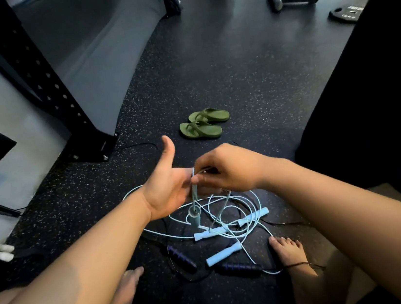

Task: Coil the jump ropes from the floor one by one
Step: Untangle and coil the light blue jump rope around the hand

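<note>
Light-blue jump rope (195,198) held up at both hands, just above the tangle on the floor.
The right hand (229,168) pinches its cord at the palm of the left hand (167,189), which is flat with the thumb raised; one handle (194,219) dangles below. More ropes (238,217) lie tangled on the speckled floor (235,75), with green sandals (203,124) beyond.

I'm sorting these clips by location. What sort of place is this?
Most likely a gym. The speckled black rubber floor, the perforated steel rack upright and a weight plate lying by a machine base all suggest it, as do the jump ropes tangled on the floor.
</note>
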`<state>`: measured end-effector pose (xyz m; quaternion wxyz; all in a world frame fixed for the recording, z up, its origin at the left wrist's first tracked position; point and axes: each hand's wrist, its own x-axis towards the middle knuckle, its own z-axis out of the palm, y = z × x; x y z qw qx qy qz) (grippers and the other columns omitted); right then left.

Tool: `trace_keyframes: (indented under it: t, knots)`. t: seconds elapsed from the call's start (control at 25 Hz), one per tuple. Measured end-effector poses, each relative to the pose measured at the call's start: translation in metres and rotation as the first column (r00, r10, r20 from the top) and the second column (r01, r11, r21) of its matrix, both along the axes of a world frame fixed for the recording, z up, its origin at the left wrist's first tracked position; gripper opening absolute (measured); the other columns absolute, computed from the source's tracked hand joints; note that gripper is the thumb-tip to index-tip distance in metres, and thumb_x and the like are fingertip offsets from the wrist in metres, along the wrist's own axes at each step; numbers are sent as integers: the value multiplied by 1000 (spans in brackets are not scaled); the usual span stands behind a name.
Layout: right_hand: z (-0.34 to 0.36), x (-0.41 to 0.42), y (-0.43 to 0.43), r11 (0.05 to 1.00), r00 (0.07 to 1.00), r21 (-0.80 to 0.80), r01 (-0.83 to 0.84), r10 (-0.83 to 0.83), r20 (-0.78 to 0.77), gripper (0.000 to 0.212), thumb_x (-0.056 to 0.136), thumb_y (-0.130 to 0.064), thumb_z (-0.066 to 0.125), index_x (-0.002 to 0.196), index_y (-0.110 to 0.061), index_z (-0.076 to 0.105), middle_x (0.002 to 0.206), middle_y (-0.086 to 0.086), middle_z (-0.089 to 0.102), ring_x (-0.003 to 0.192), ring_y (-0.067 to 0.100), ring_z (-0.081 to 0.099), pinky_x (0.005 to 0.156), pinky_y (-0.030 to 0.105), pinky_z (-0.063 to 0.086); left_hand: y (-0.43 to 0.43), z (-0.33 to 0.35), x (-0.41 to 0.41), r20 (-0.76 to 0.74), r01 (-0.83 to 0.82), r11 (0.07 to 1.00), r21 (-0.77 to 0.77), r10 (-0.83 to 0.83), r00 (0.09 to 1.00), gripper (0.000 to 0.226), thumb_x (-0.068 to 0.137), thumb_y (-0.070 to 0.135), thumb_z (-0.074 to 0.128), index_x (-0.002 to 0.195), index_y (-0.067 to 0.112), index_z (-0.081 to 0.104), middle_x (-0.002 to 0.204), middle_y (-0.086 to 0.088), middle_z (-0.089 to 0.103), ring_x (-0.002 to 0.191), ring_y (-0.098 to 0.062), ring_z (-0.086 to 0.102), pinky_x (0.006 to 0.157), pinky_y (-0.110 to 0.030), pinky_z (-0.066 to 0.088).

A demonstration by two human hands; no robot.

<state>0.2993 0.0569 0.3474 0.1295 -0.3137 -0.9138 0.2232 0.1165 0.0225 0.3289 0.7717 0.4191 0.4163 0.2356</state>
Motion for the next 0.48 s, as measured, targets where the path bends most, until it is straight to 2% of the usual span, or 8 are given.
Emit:
trace_keyframes:
  t: [0.04, 0.08, 0.16, 0.24, 0.32, 0.36, 0.48]
  knots:
    - [0, 4, 4, 1000, 999, -16, 13, -14, -32, 24, 96, -39, 65, 93, -17, 73, 80, -3, 73, 69, 12, 64, 66, 33, 51, -1, 0, 0, 26, 50, 999, -19, -49, 998, 136, 67, 96, -6, 125, -5, 64, 118, -27, 68, 122, -39, 63, 103, -37, 50]
    - [0, 8, 7, 998, 997, -61, 24, -28, -71, 23, 94, -39, 69, 91, -16, 73, 78, -3, 73, 70, 11, 66, 66, 34, 53, -1, 1, -1, 44, 88, 996, -27, -86, 995, 139, 65, 97, -6, 127, -7, 62, 124, -30, 66, 123, -41, 62, 104, -38, 50]
    - [-8, 15, 14, 972, 978, -227, 53, -96, -187, 22, 88, -34, 77, 87, -13, 70, 77, -2, 72, 69, 8, 64, 67, 35, 53, 1, 4, -3, 62, 120, 992, -32, -118, 991, 139, 63, 98, -6, 122, -9, 62, 115, -31, 69, 111, -41, 68, 99, -37, 53]
    - [-17, 20, 19, 935, 936, -342, 93, -199, -291, 27, 82, -35, 82, 83, -13, 65, 70, -9, 65, 65, 6, 54, 63, 34, 47, 2, 6, -4, 100, 120, 992, -39, -116, 988, 135, 63, 99, -3, 111, -9, 62, 98, -28, 72, 96, -39, 71, 92, -38, 56]
    - [-28, 25, 23, 917, 908, -373, 143, -272, -320, 38, 81, -48, 77, 79, -14, 61, 64, -12, 51, 61, 7, 43, 60, 31, 38, 2, 10, -5, 158, 80, 996, -36, -73, 985, 129, 61, 101, 1, 100, -6, 63, 85, -22, 72, 84, -37, 72, 87, -40, 58]
    - [-33, 26, 24, 901, 897, -398, 172, -310, -315, 44, 83, -54, 71, 77, -12, 60, 63, -8, 49, 61, 9, 42, 59, 31, 37, 3, 12, -6, 196, 43, 998, -40, -35, 980, 127, 60, 102, 3, 96, -4, 63, 80, -20, 71, 79, -35, 72, 85, -40, 58]
    - [-49, 22, 20, 802, 876, -568, 186, -397, -274, 49, 97, -55, 53, 73, -14, 61, 64, 4, 56, 60, 16, 50, 64, 34, 42, 6, 18, -12, 331, -104, 990, -92, 129, 935, 125, 57, 106, 11, 90, -1, 66, 77, -16, 69, 73, -32, 68, 81, -39, 58]
